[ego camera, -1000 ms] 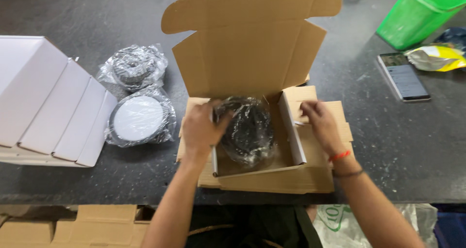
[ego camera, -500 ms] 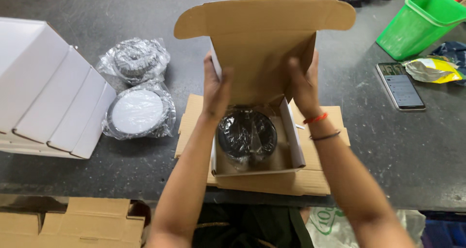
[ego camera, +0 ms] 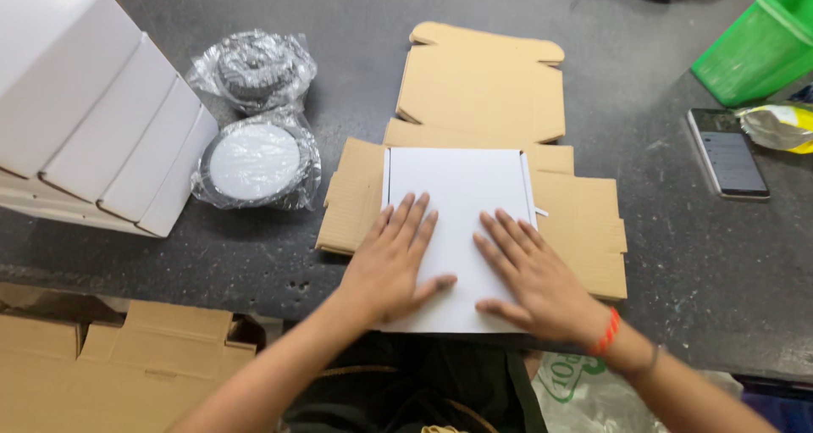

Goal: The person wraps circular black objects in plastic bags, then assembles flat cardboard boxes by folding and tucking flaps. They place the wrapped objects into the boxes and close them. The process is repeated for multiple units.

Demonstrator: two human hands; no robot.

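Both hands lie flat, palms down and fingers spread, on the white lid of a closed box [ego camera: 457, 221]; neither hand grasps anything, each only presses on the top. The left hand [ego camera: 394, 259] covers the lid's near left part, its thumb pointing inward toward the other hand. The right hand [ego camera: 529, 272] covers the near right part, and a red band circles its wrist. The two forearms run back from the lid toward the lower edge of the view, spreading apart.

The white box sits on a flattened brown cardboard sheet [ego camera: 584, 230], whose flaps stick out to the left and right of the hands. Just beyond the fingertips lies a second flat brown cardboard blank [ego camera: 483, 81] with a rounded far edge, touching or overlapping the sheet.

Out to the left of the left hand, a round white-faced disc in clear plastic wrap [ego camera: 254, 162] rests on the dark table [ego camera: 677, 255], and just beyond it lies a second wrapped round item [ego camera: 250, 64], darker in look. Further left stands a row of white boxes [ego camera: 93, 136], leaning against one another. Near the left forearm, below the table edge, sits brown cardboard [ego camera: 118, 365].

Well right of the right hand lies a dark phone [ego camera: 728, 153], beside it a yellow and silver pouch [ego camera: 779, 128], and beyond them a green plastic bin [ego camera: 758, 43].
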